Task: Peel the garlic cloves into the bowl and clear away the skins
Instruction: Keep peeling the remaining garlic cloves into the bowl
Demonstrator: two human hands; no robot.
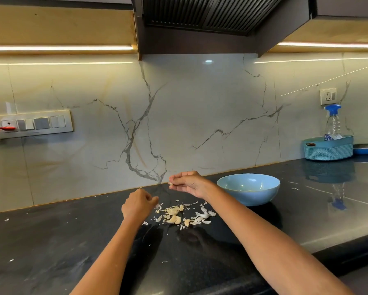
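Right hand [189, 183]: raised above the worktop [72, 241] near its back edge, fingers curled, tips pinching a small pale piece, apparently a garlic clove [171, 184]; peeled or not cannot be made out.
Left hand [138, 206]: low over the worktop, just left of the pile, fingers curled inward. Fingertips blurred; whether they pinch a scrap of skin cannot be told.
Garlic pile [179, 215]: unpeeled cloves mixed with loose papery skins, lying on the dark worktop between the two forearms, toward the back edge. Stray skin flakes [6, 219] scattered toward the left edge.
Bowl [248, 189]: blue, upright, just right of the pile near the back edge. Its inner floor is mostly hidden by the near wall; a faint pale streak at the bottom, contents not identifiable.
Far right corner: blue woven basket [327, 149] holding a spray bottle [333, 122] with a blue trigger head. Bottle label partly hidden by the basket rim; print too small to read.
Wall: switch panel [34, 124] with a red plug [7, 128]; no legible writing. Forearms cut off at the lower frame edge.
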